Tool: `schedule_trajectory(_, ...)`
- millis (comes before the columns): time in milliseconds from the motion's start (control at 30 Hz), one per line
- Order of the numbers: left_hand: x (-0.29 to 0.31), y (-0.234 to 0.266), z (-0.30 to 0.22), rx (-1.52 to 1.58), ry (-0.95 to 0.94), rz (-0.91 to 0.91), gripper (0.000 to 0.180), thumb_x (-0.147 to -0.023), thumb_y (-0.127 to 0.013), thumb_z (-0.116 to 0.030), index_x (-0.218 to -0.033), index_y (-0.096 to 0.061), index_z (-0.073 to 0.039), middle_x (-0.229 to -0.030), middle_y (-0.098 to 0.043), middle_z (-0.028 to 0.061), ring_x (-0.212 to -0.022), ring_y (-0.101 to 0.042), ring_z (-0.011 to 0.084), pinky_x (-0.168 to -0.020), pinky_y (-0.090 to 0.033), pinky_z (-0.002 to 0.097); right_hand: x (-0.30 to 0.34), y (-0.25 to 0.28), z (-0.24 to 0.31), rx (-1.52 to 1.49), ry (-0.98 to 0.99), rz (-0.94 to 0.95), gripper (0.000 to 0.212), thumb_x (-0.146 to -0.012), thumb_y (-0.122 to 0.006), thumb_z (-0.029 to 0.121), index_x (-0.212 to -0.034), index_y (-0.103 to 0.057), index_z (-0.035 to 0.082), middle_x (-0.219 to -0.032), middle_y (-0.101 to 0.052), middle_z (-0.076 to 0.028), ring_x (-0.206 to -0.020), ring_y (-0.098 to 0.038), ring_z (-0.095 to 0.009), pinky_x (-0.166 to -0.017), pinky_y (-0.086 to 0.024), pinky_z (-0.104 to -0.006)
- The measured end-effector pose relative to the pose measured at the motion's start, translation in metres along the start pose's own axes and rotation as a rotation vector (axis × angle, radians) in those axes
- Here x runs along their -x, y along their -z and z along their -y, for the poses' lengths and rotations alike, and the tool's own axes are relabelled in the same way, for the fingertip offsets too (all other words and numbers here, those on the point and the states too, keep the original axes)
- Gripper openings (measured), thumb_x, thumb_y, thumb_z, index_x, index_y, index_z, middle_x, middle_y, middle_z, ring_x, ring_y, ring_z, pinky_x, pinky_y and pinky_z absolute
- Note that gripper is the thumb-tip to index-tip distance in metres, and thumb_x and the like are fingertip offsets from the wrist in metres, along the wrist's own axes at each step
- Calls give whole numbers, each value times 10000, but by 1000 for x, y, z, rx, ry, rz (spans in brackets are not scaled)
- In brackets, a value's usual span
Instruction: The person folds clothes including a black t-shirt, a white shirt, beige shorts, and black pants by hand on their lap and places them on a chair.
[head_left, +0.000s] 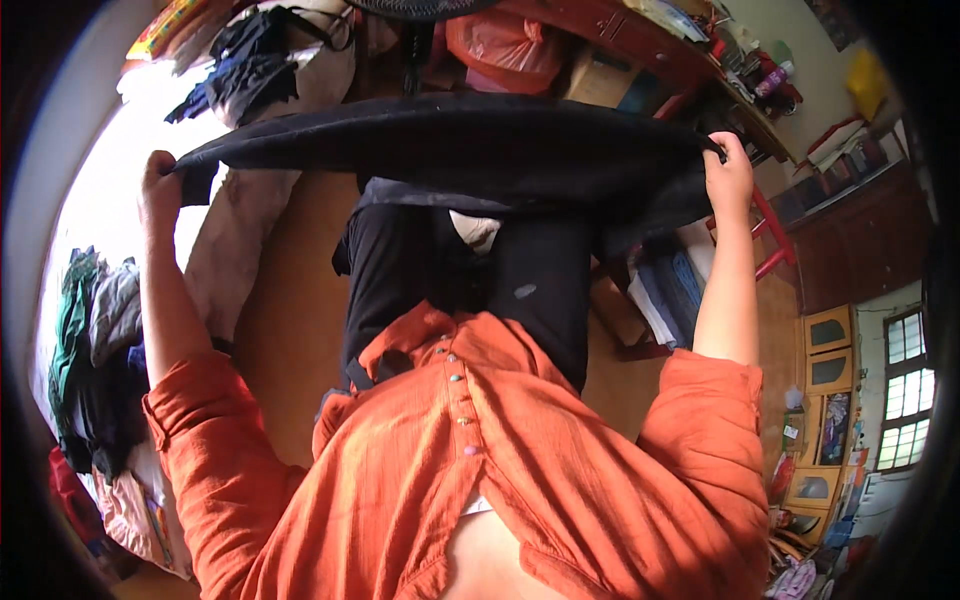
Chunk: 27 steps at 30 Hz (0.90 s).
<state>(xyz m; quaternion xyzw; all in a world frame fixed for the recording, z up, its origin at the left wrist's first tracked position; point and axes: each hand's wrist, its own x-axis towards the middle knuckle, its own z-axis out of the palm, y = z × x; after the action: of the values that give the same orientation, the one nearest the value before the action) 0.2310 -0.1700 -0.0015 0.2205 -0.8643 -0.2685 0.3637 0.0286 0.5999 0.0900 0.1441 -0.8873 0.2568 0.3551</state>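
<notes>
A long piece of black cloth (450,145), perhaps a garment, is stretched out in front of me at about knee height. My left hand (161,185) is closed round its left end, where a small corner hangs down. At the other end, my right hand (729,170) pinches the cloth between thumb and fingers. The fabric bows upward between the two hands, and its lower edge sags in loose folds near the right. Which kind of garment it is, I cannot tell. Both arms are held wide apart.
Clothes in green, grey and black (95,340) lie on a bright bed (120,190) along the left. A dark clothes heap (250,65) rests farther up it. Red plastic bag (505,50) and cluttered desk (620,30) stand ahead. Folded jeans (665,285) sit by a red chair frame (770,235).
</notes>
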Motion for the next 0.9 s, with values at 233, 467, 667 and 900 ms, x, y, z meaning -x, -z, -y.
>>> schedule_trajectory(233,87,42,54,48,-45,-197,123,-759,-579,-30,-871,-556,-76,-797,-554,74,-760,-507,197,-731,-440,319,51,44,22,-421,-112,187,171,-834,-576,-38,-977,-627,40,-959,-627,-14,-951,-586,-124,-897,-447,-264)
schedule_trajectory(467,363,-32,96,-135,130,192,183,-699,-558,104,-817,-513,-28,-824,-530,129,-772,-510,277,-727,-434,340,285,17,-92,-388,-694,781,234,-750,-607,-116,-920,-582,43,-898,-579,17,-890,-543,-94,-789,-450,-244)
schedule_trajectory(667,395,-27,111,268,493,127,152,-783,-534,90,-840,-510,-50,-907,-566,58,-883,-521,196,-811,-438,310,348,-30,-90,-254,-755,720,257,-758,-610,-72,-993,-616,34,-927,-613,-4,-899,-540,-117,-811,-440,-263)
schedule_trajectory(900,305,16,59,222,123,-227,259,-729,-557,151,-850,-501,-71,-1113,-581,67,-1043,-525,197,-994,-388,290,307,2,-77,-514,-842,677,297,-715,-536,-151,-914,-540,69,-934,-544,11,-937,-530,-129,-845,-414,-244)
